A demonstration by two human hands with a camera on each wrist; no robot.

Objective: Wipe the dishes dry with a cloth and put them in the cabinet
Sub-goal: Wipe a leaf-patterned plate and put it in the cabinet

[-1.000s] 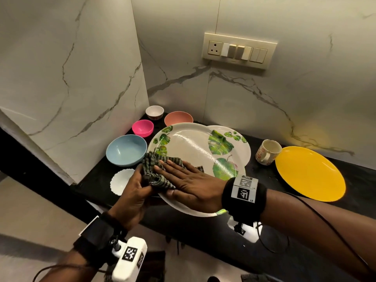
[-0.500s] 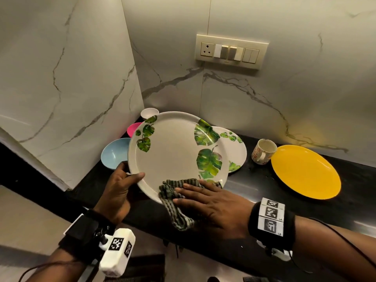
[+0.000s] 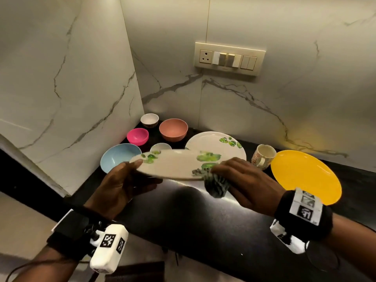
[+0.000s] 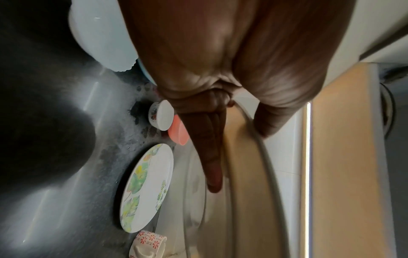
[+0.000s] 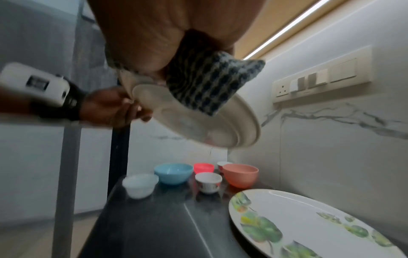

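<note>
Pale marble walls with grey veins point(image 3: 61, 78) meet in a corner behind a glossy black countertop point(image 3: 203, 220), and a cream switch panel with one socket point(image 3: 230, 59) sits on the right-hand wall.

Largest of the dishes is the round white plate printed with green leaves point(image 3: 173, 164). We see it held clear of the counter above its front edge, close to level, printed face up. A second white leaf-printed plate point(image 3: 211, 142) lies flat on the counter just behind it. A plain round yellow plate point(image 3: 305, 174) lies further right, apart from both.

The left hand point(image 3: 120, 186) reaches up from the lower left and grips the raised plate at its left rim. Its thumb lies over the top of the rim and its fingers stretch along the underside. The right hand point(image 3: 244, 182) comes in from the right, knuckles up. Its fingers are curled round a bunched dark-and-pale checked cloth point(image 3: 216, 185) at the plate's right rim. From the right wrist we see the cloth pressed against the plate's pale underside.

Behind stand a light blue bowl point(image 3: 116, 157), a salmon bowl point(image 3: 173, 129) and a hot pink bowl point(image 3: 137, 136). A white mug with red flowers point(image 3: 263, 156) stands between the flat leaf plate and the yellow one. Smallest are a white cup in the corner point(image 3: 149, 119), another cup point(image 3: 160, 147) half hidden behind the raised plate, and a little scalloped white bowl point(image 5: 140, 185) beside the blue one.
</note>
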